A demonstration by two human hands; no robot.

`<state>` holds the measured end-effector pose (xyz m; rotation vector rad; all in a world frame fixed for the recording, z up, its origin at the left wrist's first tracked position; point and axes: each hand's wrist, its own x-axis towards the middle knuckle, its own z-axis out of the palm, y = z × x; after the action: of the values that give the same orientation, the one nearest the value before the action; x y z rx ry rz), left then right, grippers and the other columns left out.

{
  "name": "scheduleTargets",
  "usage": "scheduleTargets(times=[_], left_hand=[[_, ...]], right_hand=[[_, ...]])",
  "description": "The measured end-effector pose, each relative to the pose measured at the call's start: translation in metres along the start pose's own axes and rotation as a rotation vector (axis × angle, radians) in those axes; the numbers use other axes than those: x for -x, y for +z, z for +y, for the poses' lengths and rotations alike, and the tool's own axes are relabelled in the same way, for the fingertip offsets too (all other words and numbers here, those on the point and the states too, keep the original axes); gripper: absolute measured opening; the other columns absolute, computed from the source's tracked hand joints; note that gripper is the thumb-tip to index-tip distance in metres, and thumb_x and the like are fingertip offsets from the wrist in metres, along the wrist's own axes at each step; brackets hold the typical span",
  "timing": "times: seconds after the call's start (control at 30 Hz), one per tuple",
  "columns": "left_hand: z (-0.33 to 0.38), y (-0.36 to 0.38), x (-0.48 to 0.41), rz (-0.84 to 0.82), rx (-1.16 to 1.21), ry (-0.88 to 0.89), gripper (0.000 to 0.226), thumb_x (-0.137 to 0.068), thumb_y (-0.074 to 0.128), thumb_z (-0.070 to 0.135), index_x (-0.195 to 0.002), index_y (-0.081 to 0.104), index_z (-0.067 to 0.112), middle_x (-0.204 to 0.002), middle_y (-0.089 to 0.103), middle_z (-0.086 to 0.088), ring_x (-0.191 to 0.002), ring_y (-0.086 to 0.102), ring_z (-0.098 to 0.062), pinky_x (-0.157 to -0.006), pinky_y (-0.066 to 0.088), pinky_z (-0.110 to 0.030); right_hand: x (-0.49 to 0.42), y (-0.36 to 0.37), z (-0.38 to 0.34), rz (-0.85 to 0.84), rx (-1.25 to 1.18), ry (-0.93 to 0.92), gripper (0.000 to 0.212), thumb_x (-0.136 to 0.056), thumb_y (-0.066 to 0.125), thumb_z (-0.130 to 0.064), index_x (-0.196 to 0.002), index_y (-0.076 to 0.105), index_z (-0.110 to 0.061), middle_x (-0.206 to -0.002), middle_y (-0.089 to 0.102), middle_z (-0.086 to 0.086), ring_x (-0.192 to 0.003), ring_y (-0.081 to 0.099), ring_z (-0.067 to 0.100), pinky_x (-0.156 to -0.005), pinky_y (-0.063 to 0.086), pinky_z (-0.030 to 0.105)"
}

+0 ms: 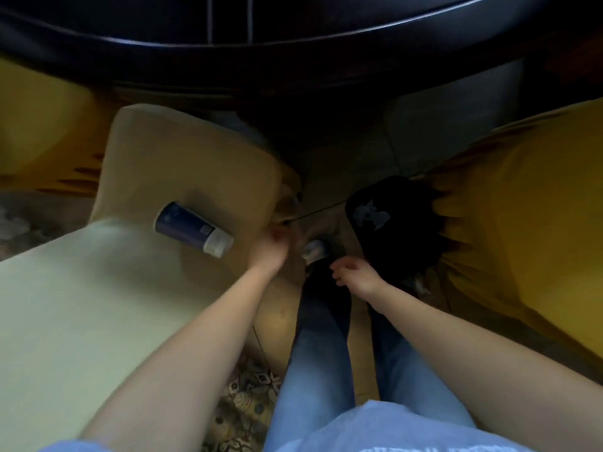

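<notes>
Two bare arms stretch down over the person's jeans [319,370], between soft furnishings on either side. At the far left a pale cushion [98,288] fills the lower part of the view. A blue tube [192,228] with a white cap lies on its side on the cushion, near its right edge, with the cap pointing to that edge. Below the cushion's right edge a strip of patterned rug [248,402] shows.

Just off that right edge is the left hand [269,249], its fingers [277,231] drawn together into a pinch on the near end of a thin black cord [319,210] (the hand is blurred, so the exact grip is hard to read). The cord runs taut, up and to the right, from that pinch to the black bag [401,243].

Between the two hands, lower down, sits a small blue-and-white thing [315,249] too blurred to name. The right hand [357,277] hangs over the dark lower part of a leg, just beside the bag's lower left corner. Its fingers [339,267] are curled inward, and I cannot tell whether they have hold of anything.

The bag bears a grey figure on its top face and lies against gathered yellow fabric [522,223], which fills the right side
</notes>
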<state>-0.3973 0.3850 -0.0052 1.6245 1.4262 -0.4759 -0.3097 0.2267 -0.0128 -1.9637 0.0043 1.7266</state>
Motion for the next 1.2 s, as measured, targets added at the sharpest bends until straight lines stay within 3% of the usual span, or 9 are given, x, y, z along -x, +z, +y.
scheduleTargets(times=[0.13,0.23,0.37,0.5,0.63,0.8,0.93,1.07,1.2], left_hand=[[-0.025,-0.058,-0.027,0.182,-0.030,-0.014,0.029,-0.095,0.036,0.020,-0.114,0.057,0.014,-0.110,0.061,-0.010,-0.099,0.056,-0.027,-0.077,0.039,-0.028],[-0.054,-0.095,-0.046,0.288,-0.043,0.005,0.026,-0.090,0.041,0.016,-0.104,0.062,0.009,-0.106,0.064,-0.013,-0.100,0.059,-0.032,-0.075,0.043,-0.032],[-0.097,-0.134,-0.069,0.405,-0.097,0.072,0.036,-0.080,0.054,0.021,-0.113,0.058,0.009,-0.127,0.054,-0.016,-0.111,0.054,-0.036,-0.087,0.046,-0.040],[-0.119,-0.154,-0.088,0.309,-0.213,-0.057,0.064,-0.084,0.063,0.029,-0.140,0.036,0.016,-0.153,0.028,-0.008,-0.135,0.034,-0.032,-0.106,0.032,-0.047],[-0.132,-0.162,-0.104,0.233,-0.187,-0.098,0.073,-0.085,0.063,0.032,-0.145,0.027,0.011,-0.148,0.036,-0.014,-0.132,0.039,-0.034,-0.106,0.034,-0.046],[-0.125,-0.164,-0.099,0.388,-0.070,-0.055,0.038,-0.087,0.056,0.013,-0.125,0.057,0.010,-0.123,0.061,-0.017,-0.111,0.057,-0.034,-0.083,0.043,-0.034],[-0.117,-0.155,-0.089,0.419,0.083,-0.077,0.029,-0.084,0.061,0.010,-0.112,0.066,0.006,-0.114,0.067,-0.016,-0.105,0.062,-0.032,-0.084,0.045,-0.032],[-0.105,-0.134,-0.079,0.279,0.283,-0.093,0.028,-0.078,0.071,0.013,-0.105,0.068,0.006,-0.106,0.069,-0.016,-0.099,0.064,-0.031,-0.081,0.049,-0.035],[-0.085,-0.095,-0.062,0.209,0.220,-0.051,0.021,-0.078,0.072,0.016,-0.097,0.068,0.009,-0.094,0.068,-0.009,-0.087,0.063,-0.024,-0.071,0.044,-0.028]], right_hand=[[-0.010,0.051,-0.045,-0.125,0.020,-0.008,0.033,-0.098,0.043,-0.015,-0.117,0.057,0.008,-0.100,0.057,0.011,-0.090,0.050,0.020,-0.064,0.037,0.021],[-0.017,0.083,-0.068,-0.201,0.088,0.021,0.032,-0.099,0.041,-0.022,-0.123,0.057,-0.008,-0.120,0.060,0.013,-0.100,0.053,0.020,-0.083,0.042,0.028],[-0.028,0.116,-0.093,-0.253,0.065,0.122,0.035,-0.100,0.040,-0.027,-0.132,0.048,-0.015,-0.130,0.055,0.009,-0.115,0.055,0.023,-0.100,0.045,0.037],[-0.044,0.140,-0.116,-0.240,-0.029,0.224,0.037,-0.101,0.037,-0.024,-0.136,0.042,-0.012,-0.136,0.048,0.010,-0.124,0.048,0.023,-0.104,0.043,0.041],[-0.054,0.158,-0.134,-0.257,-0.142,0.282,0.043,-0.101,0.039,-0.029,-0.142,0.036,-0.017,-0.133,0.047,0.006,-0.127,0.044,0.022,-0.105,0.042,0.040],[-0.059,0.167,-0.139,-0.288,-0.201,0.291,0.042,-0.099,0.045,-0.032,-0.138,0.042,-0.016,-0.132,0.053,0.006,-0.120,0.050,0.018,-0.096,0.043,0.033],[-0.057,0.153,-0.126,-0.124,-0.247,0.255,0.034,-0.097,0.050,-0.021,-0.129,0.049,-0.011,-0.113,0.054,0.002,-0.109,0.052,0.019,-0.099,0.044,0.035],[-0.060,0.120,-0.103,0.186,-0.276,0.164,0.037,-0.088,0.064,-0.012,-0.123,0.054,-0.013,-0.121,0.059,0.007,-0.108,0.059,0.025,-0.095,0.051,0.040],[-0.047,0.071,-0.082,0.280,-0.365,0.130,0.036,-0.087,0.065,-0.007,-0.122,0.057,-0.007,-0.120,0.061,0.009,-0.102,0.060,0.023,-0.091,0.051,0.033]])
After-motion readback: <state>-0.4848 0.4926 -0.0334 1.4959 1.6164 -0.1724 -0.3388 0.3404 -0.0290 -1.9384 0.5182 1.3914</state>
